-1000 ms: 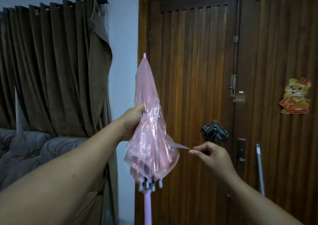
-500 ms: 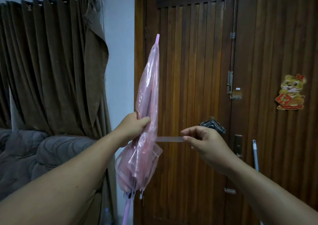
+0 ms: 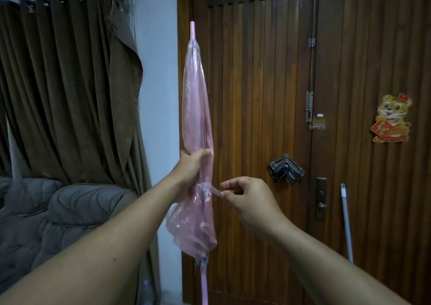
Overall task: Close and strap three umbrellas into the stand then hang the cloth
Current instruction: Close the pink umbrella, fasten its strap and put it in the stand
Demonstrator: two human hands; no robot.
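A folded pink see-through umbrella (image 3: pixel 197 99) stands upright in front of me, tip up, its pink shaft running down out of view. My left hand (image 3: pixel 192 165) grips the gathered canopy at its middle. My right hand (image 3: pixel 247 196) pinches the umbrella's thin clear strap (image 3: pixel 215 191) close against the canopy. A striped grey cloth (image 3: pixel 285 169) hangs on the wooden door above the handle. No stand is in view.
A brown wooden double door (image 3: pixel 256 95) fills the right side, with a handle (image 3: pixel 321 197) and a tiger sticker (image 3: pixel 391 118). A grey pole (image 3: pixel 346 223) leans on the door. Brown curtains (image 3: pixel 65 83) and a grey sofa (image 3: pixel 58 223) are at the left.
The umbrella has risen and stands straighter, its canopy gathered tighter. My right hand has brought the strap in from an outstretched pull to right beside the canopy.
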